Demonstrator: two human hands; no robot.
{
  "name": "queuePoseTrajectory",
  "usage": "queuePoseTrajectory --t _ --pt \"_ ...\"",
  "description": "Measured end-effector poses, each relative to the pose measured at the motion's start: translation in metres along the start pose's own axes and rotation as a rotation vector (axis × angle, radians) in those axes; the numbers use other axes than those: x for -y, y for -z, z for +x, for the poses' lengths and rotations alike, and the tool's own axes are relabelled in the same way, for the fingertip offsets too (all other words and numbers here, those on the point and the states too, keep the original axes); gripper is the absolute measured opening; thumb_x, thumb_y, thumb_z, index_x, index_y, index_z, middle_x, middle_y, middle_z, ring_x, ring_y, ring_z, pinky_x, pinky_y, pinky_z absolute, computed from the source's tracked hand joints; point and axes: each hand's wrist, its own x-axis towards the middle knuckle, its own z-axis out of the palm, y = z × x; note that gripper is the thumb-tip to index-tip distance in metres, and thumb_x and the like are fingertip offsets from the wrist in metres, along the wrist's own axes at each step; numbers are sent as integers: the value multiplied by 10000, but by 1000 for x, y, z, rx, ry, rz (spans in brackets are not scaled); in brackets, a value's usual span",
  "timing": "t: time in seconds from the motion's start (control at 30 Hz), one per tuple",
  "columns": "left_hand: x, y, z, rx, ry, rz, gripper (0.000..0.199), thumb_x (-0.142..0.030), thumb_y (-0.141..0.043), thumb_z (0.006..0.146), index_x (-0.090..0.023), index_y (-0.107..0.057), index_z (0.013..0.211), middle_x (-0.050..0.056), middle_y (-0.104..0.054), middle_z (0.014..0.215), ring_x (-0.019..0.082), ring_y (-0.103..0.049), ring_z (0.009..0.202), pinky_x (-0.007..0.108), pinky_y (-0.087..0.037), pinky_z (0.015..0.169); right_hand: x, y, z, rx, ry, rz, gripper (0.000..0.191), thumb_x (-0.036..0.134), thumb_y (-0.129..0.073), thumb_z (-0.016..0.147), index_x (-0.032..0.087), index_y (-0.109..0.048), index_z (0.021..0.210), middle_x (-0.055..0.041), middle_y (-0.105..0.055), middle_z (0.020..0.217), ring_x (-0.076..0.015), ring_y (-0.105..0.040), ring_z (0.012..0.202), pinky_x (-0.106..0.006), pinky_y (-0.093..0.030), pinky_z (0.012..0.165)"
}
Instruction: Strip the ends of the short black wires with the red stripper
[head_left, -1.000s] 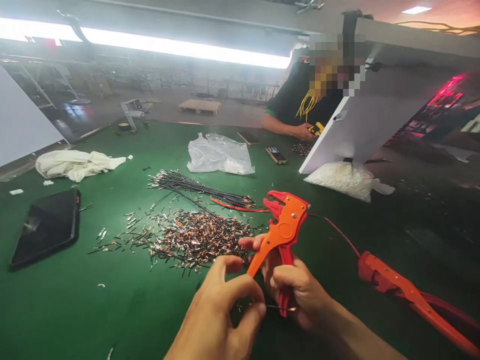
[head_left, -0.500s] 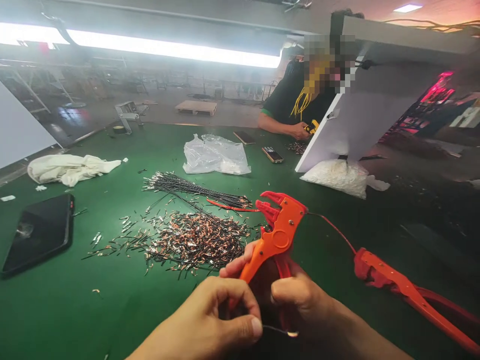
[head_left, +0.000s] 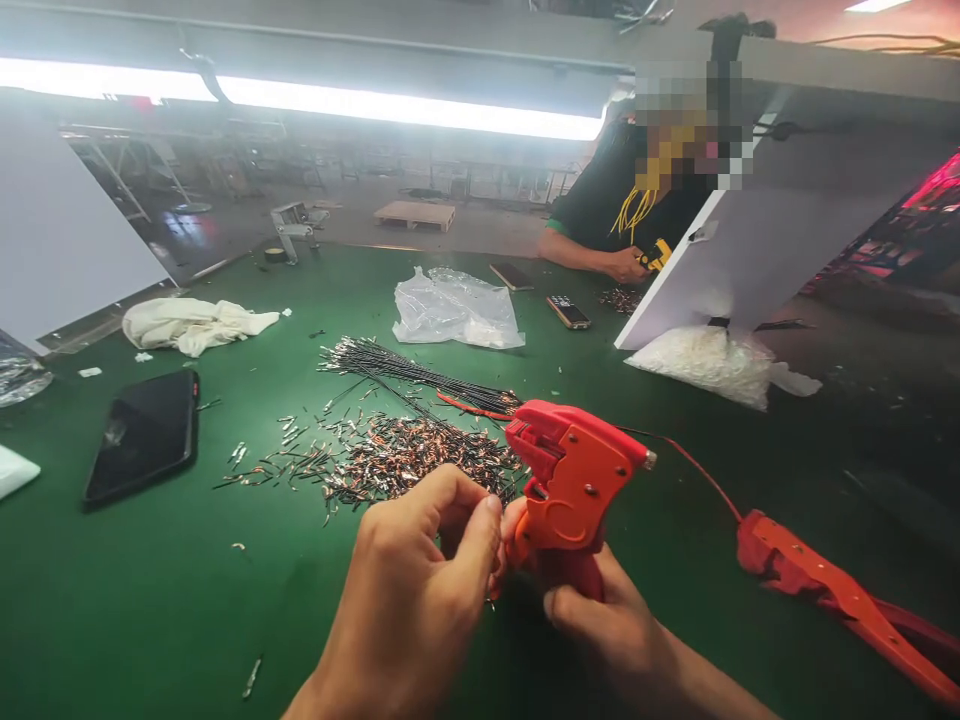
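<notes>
Both hands (head_left: 420,590) at wire stripper (head_left: 574,485) | table edge near

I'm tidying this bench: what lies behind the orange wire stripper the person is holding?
Behind the orange wire stripper lie a pile of stripped wire ends, a bundle of black wires and one red wire. The stripper's head covers where pile and bundle end.

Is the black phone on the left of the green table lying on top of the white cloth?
No. The black phone lies flat on the bare green table, well apart from the white cloth farther back.
</notes>
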Motion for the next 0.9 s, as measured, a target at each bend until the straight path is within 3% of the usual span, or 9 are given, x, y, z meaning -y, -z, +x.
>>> queuePoseTrajectory --t 0.13,0.33,0.53,0.7,0.9 --pt "-1 -2 2 65 44 -25 252 -293 -517 853 -192 -585 633 -3 -657 597 134 -596 544 231 -436 502 -7 -1 0 -37 -56 39 164 203 -568 735 211 -592 897 -36 -533 847 -205 -481 782 -354 -417 755" --pt "-2 -3 1 92 104 -201 229 -313 -514 864 -198 -534 666 -24 -604 544 108 -541 481 207 -401 459 -13 -2 0 -22 -101 79 163 288 -614 769 204 -591 907 -9 -487 783 -167 -405 702 -288 -377 657" --pt "-6 0 1 198 154 -301 217 -295 -515 856 -191 -520 666 -27 -567 515 108 -539 479 200 -380 460 -21 0 -4 -38 -142 103 188 312 -662 747 194 -606 883 9 -472 710 -144 -389 612 -278 -391 605" --pt "-4 1 2 242 218 -343 222 -320 -515 839 -191 -489 660 -22 -556 521 104 -489 471 211 -366 461 -11 -9 1 -47 -168 64 254 424 -673 789 187 -593 835 -18 -502 735 -165 -433 659 -291 -410 633" --pt "3 -4 2 262 221 -347 243 -354 -509 856 -196 -479 675 -11 -562 538 123 -513 482 230 -372 468 -6 -20 5 -50 -153 50 387 528 -594 865 193 -491 701 19 -385 636 -125 -301 569 -274 -295 538"
